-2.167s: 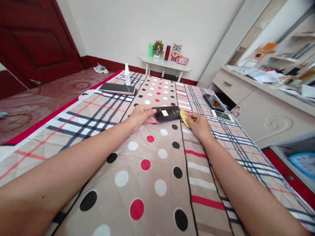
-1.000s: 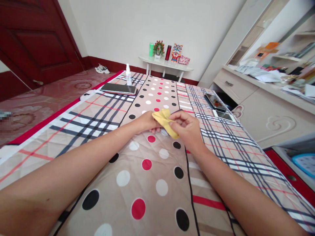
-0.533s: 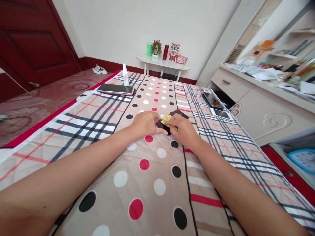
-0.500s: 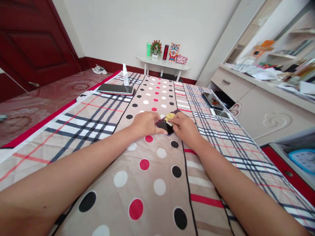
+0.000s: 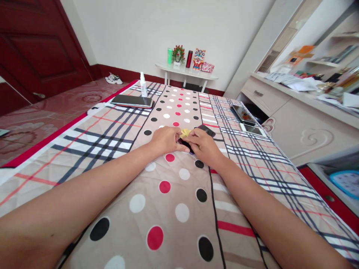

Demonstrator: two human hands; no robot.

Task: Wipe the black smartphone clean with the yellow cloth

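Observation:
My left hand (image 5: 167,139) is closed on the left edge of a dark smartphone (image 5: 187,145) on the polka-dot bedspread. Its thumb lies along the near side of the phone. Pinched in my right hand (image 5: 206,145) is a small yellow cloth (image 5: 184,133), over the phone's surface close to my left fingertips. Much of the phone is hidden under my hands. Just beyond my right knuckles a dark flat piece (image 5: 207,130) shows; I cannot tell whether it belongs to the same phone.
A white spray bottle (image 5: 143,85) stands behind dark flat devices (image 5: 132,101) at the far left. More phones (image 5: 242,114) and a white phone (image 5: 251,129) lie along the bed's right edge. A drawer cabinet (image 5: 280,108) flanks that side. A white side table (image 5: 185,71) stands beyond the bed.
My right hand has slid a little left with the yellow cloth, toward my left fingers. More of the dark piece beyond it shows now. My left hand stays in place.

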